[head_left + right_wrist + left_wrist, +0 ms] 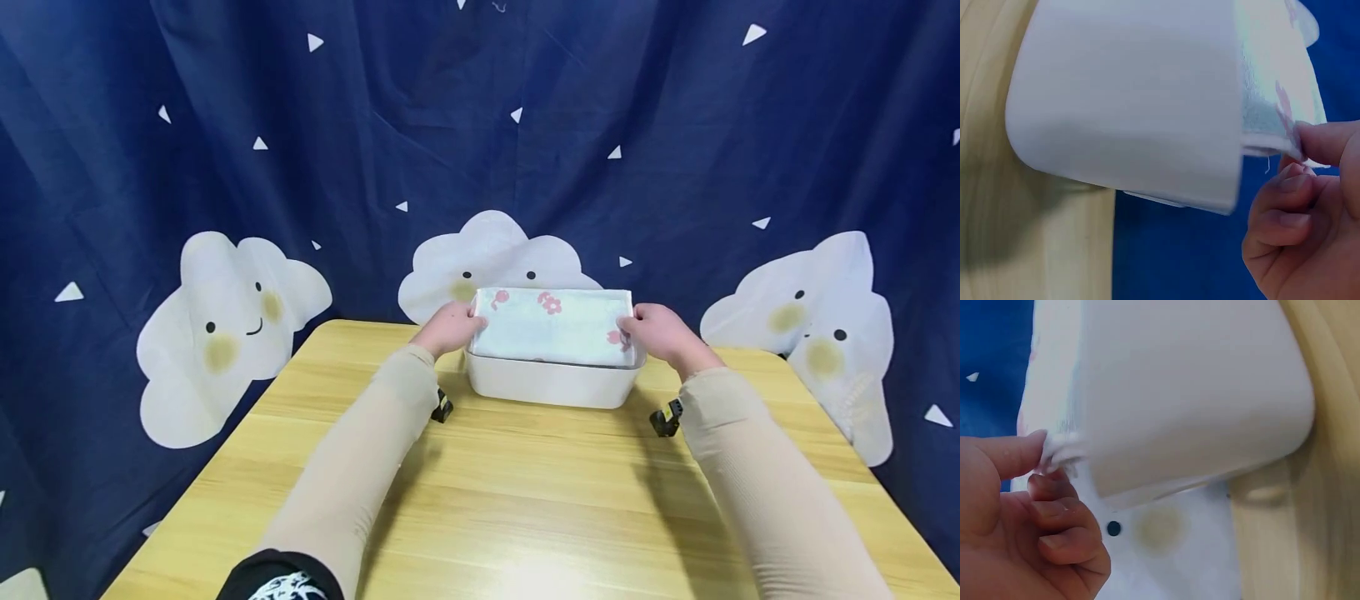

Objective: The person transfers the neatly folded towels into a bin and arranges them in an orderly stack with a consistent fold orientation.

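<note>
A pale towel (553, 327) with pink flowers and a white border is stretched between my two hands, its lower part down inside a white bin (551, 385). My left hand (450, 328) pinches the towel's left edge between thumb and curled fingers, just above the bin's rim. On the other side, my right hand (657, 332) pinches the right edge the same way. The left wrist view shows the bunched towel edge (1063, 453) under the thumb. A loose thread hangs from the towel (1260, 142) in the right wrist view. The bin's inside is hidden.
The bin stands toward the back of a wooden table (540, 492). Behind the table hangs a dark blue curtain (450, 108) with white triangles and smiling clouds. Small black devices (666, 418) are worn below both wrists.
</note>
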### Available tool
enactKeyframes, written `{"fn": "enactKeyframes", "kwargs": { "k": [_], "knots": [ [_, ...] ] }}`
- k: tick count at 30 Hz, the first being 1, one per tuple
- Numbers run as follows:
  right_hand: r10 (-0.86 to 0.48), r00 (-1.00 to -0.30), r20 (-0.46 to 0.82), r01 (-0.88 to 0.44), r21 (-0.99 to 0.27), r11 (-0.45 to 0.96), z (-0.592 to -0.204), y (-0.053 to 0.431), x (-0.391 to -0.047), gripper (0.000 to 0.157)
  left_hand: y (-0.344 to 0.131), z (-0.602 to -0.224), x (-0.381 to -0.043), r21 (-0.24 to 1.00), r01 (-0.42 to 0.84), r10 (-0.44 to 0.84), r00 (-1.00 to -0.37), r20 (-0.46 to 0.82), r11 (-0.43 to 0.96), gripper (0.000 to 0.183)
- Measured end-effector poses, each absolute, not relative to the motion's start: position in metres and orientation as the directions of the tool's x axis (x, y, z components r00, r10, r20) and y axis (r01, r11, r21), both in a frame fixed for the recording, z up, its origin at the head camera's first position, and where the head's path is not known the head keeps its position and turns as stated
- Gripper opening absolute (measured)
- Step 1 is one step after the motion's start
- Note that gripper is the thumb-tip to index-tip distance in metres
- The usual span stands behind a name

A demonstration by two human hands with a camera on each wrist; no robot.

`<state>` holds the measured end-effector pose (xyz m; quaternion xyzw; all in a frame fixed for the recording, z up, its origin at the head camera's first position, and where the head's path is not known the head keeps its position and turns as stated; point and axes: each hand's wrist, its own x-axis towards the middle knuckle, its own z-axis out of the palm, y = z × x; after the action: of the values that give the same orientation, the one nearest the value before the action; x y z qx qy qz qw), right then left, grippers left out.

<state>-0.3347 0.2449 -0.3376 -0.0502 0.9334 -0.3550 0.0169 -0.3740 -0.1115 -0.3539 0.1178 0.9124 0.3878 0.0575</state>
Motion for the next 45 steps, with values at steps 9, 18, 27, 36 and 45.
{"fn": "enactKeyframes", "kwargs": {
  "k": [9, 18, 27, 36, 45],
  "knots": [
    [-0.092, -0.994, -0.050, -0.038, -0.645, 0.764, -0.349, 0.241, -0.344, 0.033, -0.104, -0.366, -0.382, 0.691, 0.132, 0.196, -0.981, -0.013, 0.711, 0.025],
    [-0.074, -0.996, -0.056, -0.035, -0.506, 0.862, -0.350, 0.239, -0.346, 0.032, -0.099, -0.365, -0.382, 0.627, 0.117, 0.177, -0.984, -0.035, 0.770, 0.029],
    [-0.056, -0.998, -0.026, -0.034, -0.521, 0.853, -0.356, 0.240, -0.345, 0.038, -0.099, -0.368, -0.378, 0.650, 0.153, 0.198, -0.980, 0.003, 0.745, 0.039],
    [-0.041, -0.996, 0.083, -0.081, -0.568, 0.819, -0.355, 0.241, -0.337, 0.038, -0.123, -0.366, -0.357, 0.517, 0.314, 0.234, -0.948, 0.215, 0.797, 0.053],
    [-0.028, -0.987, 0.159, -0.100, -0.467, 0.879, -0.350, 0.258, -0.312, 0.043, -0.146, -0.366, -0.325, 0.306, 0.369, 0.305, -0.922, 0.237, 0.878, 0.068]
  ]
}}
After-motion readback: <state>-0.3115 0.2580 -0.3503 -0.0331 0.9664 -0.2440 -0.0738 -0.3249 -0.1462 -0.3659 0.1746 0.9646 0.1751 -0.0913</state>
